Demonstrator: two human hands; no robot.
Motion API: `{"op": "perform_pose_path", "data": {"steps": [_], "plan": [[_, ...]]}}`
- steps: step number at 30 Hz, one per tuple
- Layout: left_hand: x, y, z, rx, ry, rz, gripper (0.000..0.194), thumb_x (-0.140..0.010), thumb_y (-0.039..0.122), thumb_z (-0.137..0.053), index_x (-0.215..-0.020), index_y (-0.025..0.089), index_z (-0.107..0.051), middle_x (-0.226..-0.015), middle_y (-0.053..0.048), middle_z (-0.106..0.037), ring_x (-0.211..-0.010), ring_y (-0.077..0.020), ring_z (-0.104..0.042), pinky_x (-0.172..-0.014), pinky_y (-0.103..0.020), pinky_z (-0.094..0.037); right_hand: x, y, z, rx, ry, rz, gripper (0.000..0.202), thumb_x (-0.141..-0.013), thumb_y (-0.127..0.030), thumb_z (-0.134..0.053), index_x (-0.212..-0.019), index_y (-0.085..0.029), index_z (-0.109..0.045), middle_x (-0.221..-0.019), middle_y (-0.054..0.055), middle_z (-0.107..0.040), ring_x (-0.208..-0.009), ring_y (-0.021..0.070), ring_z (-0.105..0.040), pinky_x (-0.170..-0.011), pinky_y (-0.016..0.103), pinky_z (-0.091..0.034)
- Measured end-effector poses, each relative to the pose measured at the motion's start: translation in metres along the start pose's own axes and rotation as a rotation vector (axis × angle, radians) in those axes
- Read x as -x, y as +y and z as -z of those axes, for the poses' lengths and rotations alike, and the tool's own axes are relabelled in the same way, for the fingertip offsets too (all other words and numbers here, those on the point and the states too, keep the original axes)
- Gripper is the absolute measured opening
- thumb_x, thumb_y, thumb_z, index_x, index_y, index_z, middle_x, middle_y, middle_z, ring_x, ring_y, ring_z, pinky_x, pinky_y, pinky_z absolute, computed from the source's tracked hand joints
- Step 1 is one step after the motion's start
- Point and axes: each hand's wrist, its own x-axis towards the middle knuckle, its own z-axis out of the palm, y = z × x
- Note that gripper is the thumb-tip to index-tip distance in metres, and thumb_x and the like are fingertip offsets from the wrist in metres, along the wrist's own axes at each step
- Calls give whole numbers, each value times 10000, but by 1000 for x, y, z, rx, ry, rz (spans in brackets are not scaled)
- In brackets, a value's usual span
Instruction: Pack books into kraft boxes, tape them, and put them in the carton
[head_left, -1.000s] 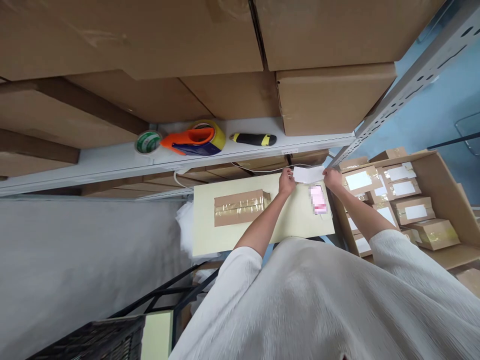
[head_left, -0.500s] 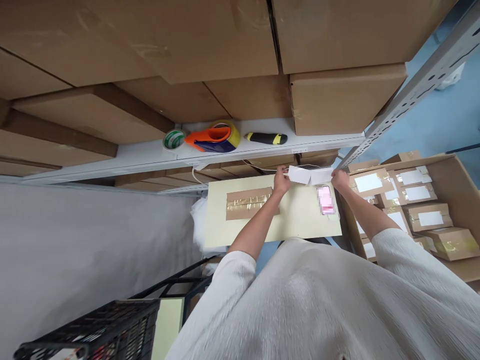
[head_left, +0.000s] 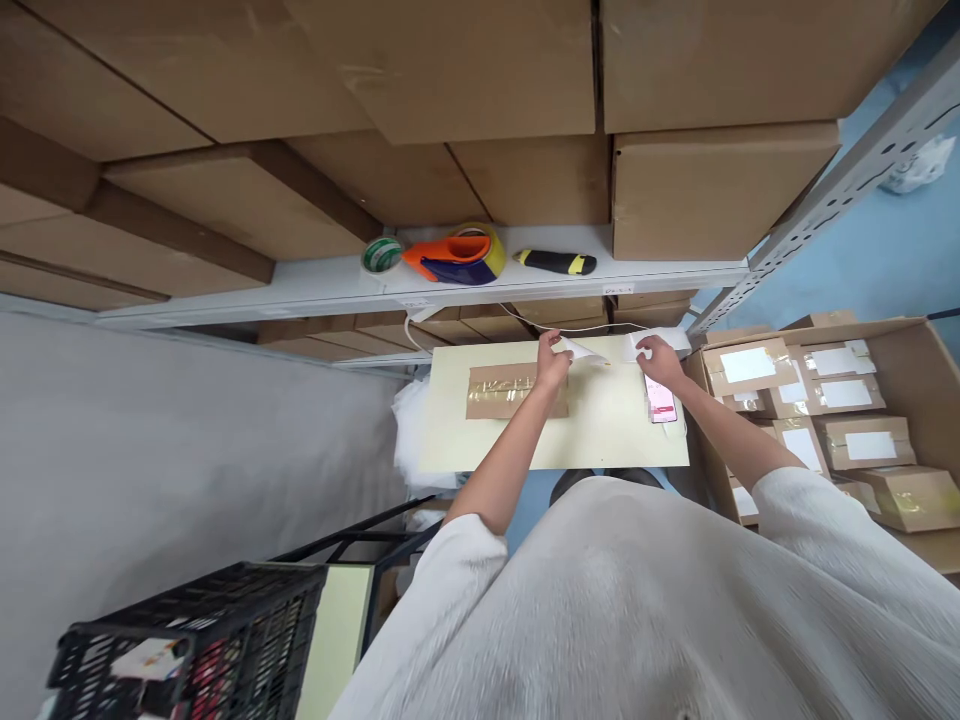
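The left hand (head_left: pixel 553 364) pinches a white slip (head_left: pixel 585 351) over the table (head_left: pixel 600 425); the right hand (head_left: pixel 661 361), apart, meets a white sheet (head_left: pixel 677 338) — grip unclear. An open carton (head_left: pixel 926 385) holds labelled boxes (head_left: pixel 840 392) — a black crate (head_left: pixel 259 605), white and red items.

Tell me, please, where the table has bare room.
The table is bare between the taped box and the phone; a narrower strip lies left of the box. The far right corner is crowded: right hand, white paper, phone.

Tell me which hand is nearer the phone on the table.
Right. The right hand is at the far end of the phone; the left hand is off to its left, near the taped carton.
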Motion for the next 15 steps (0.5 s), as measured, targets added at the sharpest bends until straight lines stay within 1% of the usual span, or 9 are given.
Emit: {"op": "perform_pose_path", "data": {"steps": [2, 3, 5, 6, 8, 10, 13, 15], "plan": [[8, 4, 12, 38, 17, 11, 615, -722, 33, -694, -1289, 265, -630, -1460, -98, -632, -1048, -206, -683, -777, -283, -572, 7, -26, -11, -140, -36, 110, 254, -1014, -407, -596, -1127, -232, -742, -1245, 115, -746, -1100, 288, -714, -1036, 445, -566], [12, 6, 19, 58, 19, 13, 610, -727, 40, -694, -1289, 271, -634, -1476, -95, -626, -1061, -209, -686, -778, -283, -578, 10, -40, -17, -189, -42, 146, 295, -1014, -482, -621, -1149, -244, -732, -1244, 106, -747, -1092, 286, -719, -1025, 445, -571], [18, 9, 33, 98, 22, 6, 601, -733, 51, -695, -1286, 282, -644, -1495, -88, -617, -1095, -216, -692, -784, -284, -592, 17, -65, -28, -231, -39, 194, 396, -954, -580, -719, -1188, -260, -712, -1258, 100, -744, -1093, 295, -721, -1010, 458, -576], [20, 11, 40, 115, 25, -4, 594, -736, 55, -697, -1282, 284, -651, -1500, -86, -615, -1121, -223, -692, -790, -285, -599, 20, -76, -34, -235, -37, 209, 444, -912, -596, -772, -1200, -264, -705, -1267, 100, -742, -1093, 301, -720, -1003, 464, -578], [23, 13, 54, 140, 29, -22, 579, -738, 60, -705, -1271, 284, -665, -1505, -88, -611, -1175, -235, -689, -803, -285, -610, 25, -96, -45, -231, -37, 230, 481, -859, -581, -830, -1200, -270, -698, -1272, 97, -739, -1085, 304, -720, -987, 466, -581], [25, 13, 70, 154, 20, -29, 568, -745, 66, -717, -1268, 284, -673, -1506, -86, -612, -1187, -233, -691, -807, -280, -617, 27, -114, -55, -225, -38, 238, 425, -869, -542, -818, -1178, -275, -701, -1259, 90, -739, -1062, 293, -722, -967, 456, -584], [26, 12, 98, 175, -12, -16, 562, -756, 72, -741, -1275, 281, -678, -1474, -81, -632, -1102, -202, -711, -796, -273, -622, 29, -138, -67, -220, -18, 250, 226, -954, -468, -688, -1068, -274, -709, -1184, 79, -743, -1010, 267, -720, -955, 438, -578], [25, 10, 118, 200, -34, 1, 554, -758, 71, -757, -1269, 273, -686, -1450, -86, -637, -1015, -175, -717, -791, -276, -624, 32, -155, -73, -224, 2, 260, 178, -980, -427, -611, -975, -270, -695, -1109, 75, -744, -993, 260, -711, -953, 427, -569]]}}
